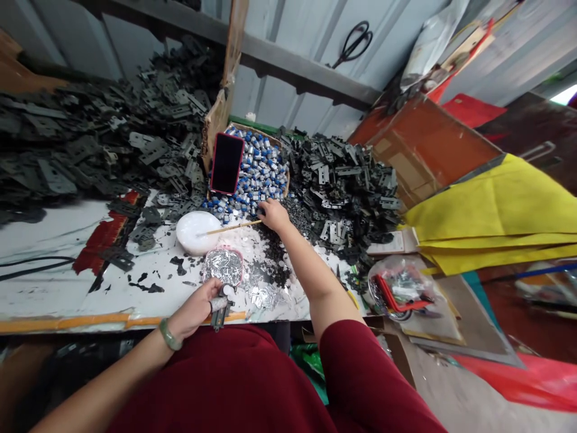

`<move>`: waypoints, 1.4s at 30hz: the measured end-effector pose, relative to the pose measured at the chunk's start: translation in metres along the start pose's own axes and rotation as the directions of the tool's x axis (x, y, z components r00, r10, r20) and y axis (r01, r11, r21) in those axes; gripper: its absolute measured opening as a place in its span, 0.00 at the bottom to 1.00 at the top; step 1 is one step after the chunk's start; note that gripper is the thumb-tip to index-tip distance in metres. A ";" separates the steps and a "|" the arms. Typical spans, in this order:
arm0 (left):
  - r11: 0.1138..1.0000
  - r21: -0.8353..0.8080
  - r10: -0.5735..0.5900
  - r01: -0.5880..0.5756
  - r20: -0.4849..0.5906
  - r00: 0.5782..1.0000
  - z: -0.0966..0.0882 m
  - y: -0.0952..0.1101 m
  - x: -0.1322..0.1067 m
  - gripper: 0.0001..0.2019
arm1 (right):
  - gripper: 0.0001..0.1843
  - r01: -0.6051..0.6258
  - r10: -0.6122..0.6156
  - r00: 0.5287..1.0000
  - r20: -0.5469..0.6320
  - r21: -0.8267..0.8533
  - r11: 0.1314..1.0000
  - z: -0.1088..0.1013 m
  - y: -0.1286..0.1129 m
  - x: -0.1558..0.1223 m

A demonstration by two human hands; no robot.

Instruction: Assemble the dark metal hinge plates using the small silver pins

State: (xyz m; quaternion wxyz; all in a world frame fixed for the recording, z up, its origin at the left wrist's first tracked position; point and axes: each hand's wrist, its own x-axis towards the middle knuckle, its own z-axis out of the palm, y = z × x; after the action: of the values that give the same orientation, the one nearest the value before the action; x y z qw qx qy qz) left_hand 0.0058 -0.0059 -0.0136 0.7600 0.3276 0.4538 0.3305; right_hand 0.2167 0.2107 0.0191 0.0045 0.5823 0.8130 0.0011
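Note:
Near the table's front edge, my left hand (198,308) is closed around a dark metal bracket (219,314) with a round white piece (228,291) at its top. My right hand (273,214) reaches to the front of a pile of small blue and silver parts (264,165); its fingers are pinched together, and what lies between them is too small to make out. Just left of those fingers ends a thin wooden stick (234,227), which leans out of a white bowl (192,233). Between the hands stands a pink-rimmed tub (224,266) of small shiny metal pins.
Dark metal brackets are heaped at the left (153,144) and right (333,180). A phone (226,163) leans against the blue parts. Small black pieces (276,255) and a clump of silver pins (262,296) lie on the table. Scissors (354,43) hang on the wall.

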 end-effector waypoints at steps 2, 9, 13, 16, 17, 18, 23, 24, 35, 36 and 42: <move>1.000 -0.016 0.012 -0.012 0.002 1.000 -0.001 -0.001 -0.002 0.12 | 0.16 0.007 -0.006 1.000 0.019 -0.008 1.000 0.001 -0.006 0.004; 0.996 -0.073 0.045 -0.053 -0.113 0.993 -0.004 0.003 -0.004 0.14 | 0.10 -0.050 0.053 0.998 -0.020 0.133 0.990 0.003 -0.002 0.001; 0.986 -0.162 0.013 -0.041 -0.168 0.986 -0.005 0.002 0.002 0.16 | 0.07 -0.136 0.230 0.964 -0.133 0.496 0.858 0.009 -0.006 -0.036; 0.977 -0.206 0.009 -0.055 -0.219 0.976 -0.003 0.002 0.008 0.18 | 0.13 -0.153 0.286 0.958 -0.029 0.791 0.593 0.021 -0.038 -0.081; 0.975 -0.214 0.013 -0.067 -0.243 0.970 -0.002 0.004 0.010 0.19 | 0.15 -0.148 0.253 0.967 0.010 0.832 0.535 0.025 -0.053 -0.097; 0.972 -0.219 0.020 -0.082 -0.271 0.962 0.000 0.005 0.011 0.19 | 0.16 -0.145 0.215 0.976 0.037 0.847 0.512 0.029 -0.069 -0.112; 0.955 -0.224 0.099 -0.194 -0.375 0.922 0.004 0.014 0.010 0.21 | 0.18 -0.008 0.087 0.992 -0.087 0.663 0.749 0.031 -0.118 -0.151; 0.953 -0.218 0.112 -0.209 -0.388 0.915 0.003 0.015 0.008 0.22 | 0.18 0.037 0.038 0.993 -0.109 0.610 0.792 0.028 -0.120 -0.153; 0.961 -0.155 0.157 -0.230 -0.383 0.911 -0.002 0.015 0.001 0.22 | 0.21 0.234 -0.203 0.972 -0.122 0.376 0.897 0.017 -0.122 -0.154; 0.962 -0.158 0.151 -0.225 -0.379 0.913 -0.002 0.016 0.001 0.22 | 0.21 0.242 -0.212 0.970 -0.120 0.373 0.896 0.016 -0.122 -0.155; 0.963 -0.164 0.154 -0.212 -0.310 0.938 -0.009 0.022 -0.006 0.20 | 0.20 0.055 -0.120 0.992 0.031 0.758 0.650 0.011 -0.120 -0.152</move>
State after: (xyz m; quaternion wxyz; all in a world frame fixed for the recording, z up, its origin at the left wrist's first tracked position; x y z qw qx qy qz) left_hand -0.0084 0.0037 0.0032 0.6781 0.2396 0.4945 0.4881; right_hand 0.1524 0.0283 0.0084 -0.2060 0.4912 0.7660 -0.3598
